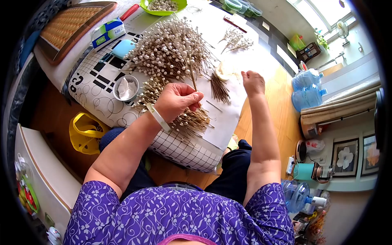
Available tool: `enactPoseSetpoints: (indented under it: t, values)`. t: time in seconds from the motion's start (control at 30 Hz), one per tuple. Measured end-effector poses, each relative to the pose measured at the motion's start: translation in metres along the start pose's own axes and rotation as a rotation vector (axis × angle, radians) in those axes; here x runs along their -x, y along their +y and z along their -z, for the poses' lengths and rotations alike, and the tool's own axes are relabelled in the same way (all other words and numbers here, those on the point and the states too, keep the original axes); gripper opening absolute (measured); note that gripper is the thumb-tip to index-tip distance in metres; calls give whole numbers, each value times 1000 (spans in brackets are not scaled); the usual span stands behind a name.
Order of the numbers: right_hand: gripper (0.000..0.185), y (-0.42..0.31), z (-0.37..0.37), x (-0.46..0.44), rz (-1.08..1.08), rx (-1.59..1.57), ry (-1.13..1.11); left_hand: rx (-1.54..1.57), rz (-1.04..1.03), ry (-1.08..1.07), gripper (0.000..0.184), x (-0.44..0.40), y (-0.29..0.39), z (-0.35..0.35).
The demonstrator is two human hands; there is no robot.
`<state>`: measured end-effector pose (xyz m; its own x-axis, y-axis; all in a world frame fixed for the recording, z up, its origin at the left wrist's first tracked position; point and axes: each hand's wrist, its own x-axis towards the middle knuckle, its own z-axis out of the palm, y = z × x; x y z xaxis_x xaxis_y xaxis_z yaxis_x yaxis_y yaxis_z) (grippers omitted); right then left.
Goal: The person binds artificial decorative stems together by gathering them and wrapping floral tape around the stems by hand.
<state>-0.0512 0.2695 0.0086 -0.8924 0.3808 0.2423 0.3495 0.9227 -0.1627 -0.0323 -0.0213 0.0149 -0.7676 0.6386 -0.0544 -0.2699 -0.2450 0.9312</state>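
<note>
My left hand (179,99), with a pale bangle at its wrist, pinches a thin brown stem that rises toward a large heap of white-beaded stems (171,49). Under and beside this hand lies a second pile of beaded stems (190,124). My right hand (253,83) is closed above the table's right edge; whatever its fingers hold, if anything, is too small to make out. Between the hands, a bundle of short brown sticks (220,87) lies beside a cream-coloured clump (225,71). One loose stick (214,106) lies near them.
A small tub with white material (125,88), a blue case (123,49) and a tissue pack (108,34) are at the left. At the back are a green bowl (163,11), small beaded sprigs (237,40) and a dark red tool (234,24). A yellow bag (83,136) hangs below the left edge.
</note>
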Motion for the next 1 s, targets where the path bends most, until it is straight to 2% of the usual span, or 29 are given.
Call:
enactPoseSetpoints:
  t: [0.03,0.1,0.17,0.23,0.43,0.47,0.57,0.63,0.7,0.77,0.83,0.87,0.9,0.97,1.0]
  values:
    - [28,-3,12,7,-14,-44,38,4,-4,3,17,1,1,1]
    - [22,-15,24,25,-102,-691,92,-12,-4,-18,15,3,0,-2]
    - [17,-53,30,58,48,-1254,-13,-21,6,-31,14,4,-2,-5]
    - [20,-85,41,86,76,-1215,-280,-61,-2,-72,16,5,-10,-7]
    - [15,-92,32,99,55,-1213,-492,-242,-27,-76,17,14,-21,-15]
    - [18,-93,28,101,73,-1290,-408,-219,-12,-77,16,13,-21,-16]
    - [18,-87,21,103,22,-1347,-359,-194,10,-100,12,9,-21,-18]
    - [18,-83,19,102,7,-1467,-368,-59,26,-125,11,9,-21,-22]
    - [11,-79,23,98,-41,-1505,-431,-70,25,-170,12,7,-24,-23]
    - [13,-77,25,97,-48,-1594,-444,0,43,-175,14,8,-23,-28]
    - [16,-75,28,98,-41,-1799,-591,17,39,-195,16,8,-27,-29]
    - [19,-77,27,99,-33,-1848,-555,50,65,-198,15,8,-29,-29]
    - [19,-77,29,100,-28,-1847,-549,83,91,-202,14,8,-29,-30]
    - [17,-78,34,103,-118,-1648,-545,20,57,-206,15,10,-26,-31]
    - [17,-80,33,103,-19,-1605,-508,-90,32,-168,15,11,-24,-30]
